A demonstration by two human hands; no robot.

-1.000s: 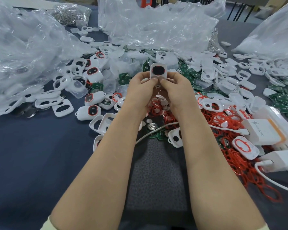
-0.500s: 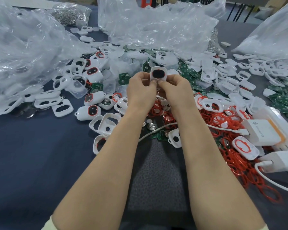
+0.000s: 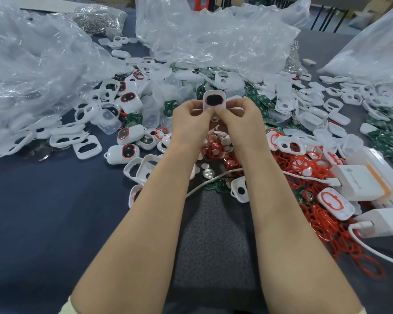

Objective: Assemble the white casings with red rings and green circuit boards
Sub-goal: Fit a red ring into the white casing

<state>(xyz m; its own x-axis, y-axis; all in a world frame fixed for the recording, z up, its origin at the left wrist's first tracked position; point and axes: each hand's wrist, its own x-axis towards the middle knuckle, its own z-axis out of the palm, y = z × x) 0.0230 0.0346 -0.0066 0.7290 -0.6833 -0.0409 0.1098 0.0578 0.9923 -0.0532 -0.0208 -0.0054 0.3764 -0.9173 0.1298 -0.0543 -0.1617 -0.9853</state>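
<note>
Both hands are raised together over the middle of the tabletop (image 3: 43, 211), clamped on one white casing (image 3: 214, 93) held upright between them. The left hand (image 3: 191, 120) curls its fingers behind the casing, its thumb pressed on the lower edge; the right hand (image 3: 243, 120) grips the same way, the two thumb tips touching. The casing's dark oval window shows a red rim. Loose red rings (image 3: 304, 164) lie below the hands and green circuit boards (image 3: 388, 141) near the right edge.
</note>
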